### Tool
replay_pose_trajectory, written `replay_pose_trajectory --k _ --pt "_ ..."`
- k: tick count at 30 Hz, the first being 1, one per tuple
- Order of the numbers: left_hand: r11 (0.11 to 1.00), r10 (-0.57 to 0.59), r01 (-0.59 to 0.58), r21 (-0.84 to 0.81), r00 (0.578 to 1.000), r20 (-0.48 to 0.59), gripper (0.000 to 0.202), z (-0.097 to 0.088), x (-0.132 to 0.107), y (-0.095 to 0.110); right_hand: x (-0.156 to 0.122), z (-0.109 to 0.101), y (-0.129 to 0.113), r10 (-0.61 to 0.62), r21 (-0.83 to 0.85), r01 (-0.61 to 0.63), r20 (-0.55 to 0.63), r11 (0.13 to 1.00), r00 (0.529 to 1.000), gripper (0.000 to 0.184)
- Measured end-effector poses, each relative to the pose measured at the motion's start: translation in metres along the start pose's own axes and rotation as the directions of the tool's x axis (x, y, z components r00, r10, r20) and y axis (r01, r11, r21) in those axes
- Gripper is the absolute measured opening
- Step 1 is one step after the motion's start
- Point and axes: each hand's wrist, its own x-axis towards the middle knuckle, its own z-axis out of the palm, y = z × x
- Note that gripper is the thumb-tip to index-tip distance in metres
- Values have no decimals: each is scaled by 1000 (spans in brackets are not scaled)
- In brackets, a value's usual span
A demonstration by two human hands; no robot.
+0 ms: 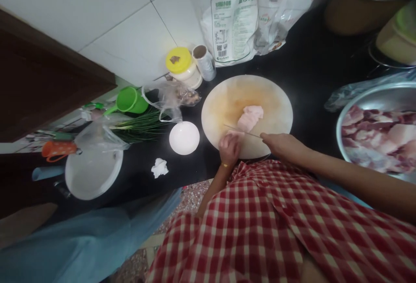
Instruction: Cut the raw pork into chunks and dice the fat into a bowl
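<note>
A round cutting board [217, 94] lies on the dark counter in front of me. My right hand [276, 144] is closed around the handle of a knife [249, 134], its thin blade seen nearly edge-on and pointing left across the board. At the board's near edge, my left hand [229, 148] has its fingers curled onto a pale piece of meat [236, 134], right beside the blade. Just beyond the knife, a small heap of pale pink, fatty meat slices [250, 117] rests on the board. The fingers partly cover the held piece.
To the right stands a metal basin [339, 132] of raw meat. Left of the board are a white bowl [184, 138], crumpled tissue [160, 168], green stalks [139, 126] and a white basin [94, 187]. A yellow-lidded jar [183, 68] and flour bag [232, 23] stand behind. Someone's blue garment [81, 239] shows lower left.
</note>
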Motion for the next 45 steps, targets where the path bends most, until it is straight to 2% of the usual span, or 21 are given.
replay_pose_trajectory --k 6,10,17,20,25,27,30,32,34,36,40,42,45 --pt "999 -19 20 38 999 -41 28 9 1 -4 -9 -6 -10 -47 -42 49 37 998 998 39" --pt "996 -14 20 82 997 -75 25 13 2 -4 -10 -11 -10 -32 -67 37 77 997 997 38" --pt "994 -20 28 108 997 -73 23 13 3 -1 -8 -16 -12 -81 -125 93 97 988 992 38" --pt "996 -4 12 89 996 -95 21 15 2 -2 5 -16 -18 -82 -108 94 107 990 991 39" --pt "998 -28 30 48 999 -44 24 17 1 -4 41 -8 -30 -165 -64 168 42 984 985 41" --pt "998 -21 24 51 998 -57 25 16 2 -3 43 -4 -26 -152 -46 155 55 987 987 41" --pt "999 3 0 38 997 -75 24 12 6 -1 26 1 -6 -90 -28 94 118 995 989 40" --pt "1000 5 -4 20 999 -51 25 11 8 1 15 1 5 -53 -35 60 167 998 985 41" --pt "1000 -6 7 31 999 -37 26 10 8 1 14 1 7 -39 -46 49 195 998 980 41" --pt "998 -8 11 67 999 -51 27 10 8 0 26 2 -3 -66 -49 76 173 996 983 41" --pt "995 29 -23 102 998 -58 29 12 7 -1 62 12 -27 -162 -42 164 48 986 986 44" --pt "994 38 -32 102 998 -56 29 12 7 -1 70 17 -26 -171 -35 171 18 985 985 46" --pt "995 35 -29 98 997 -62 27 10 8 0 65 16 -8 -116 17 116 15 993 993 45"
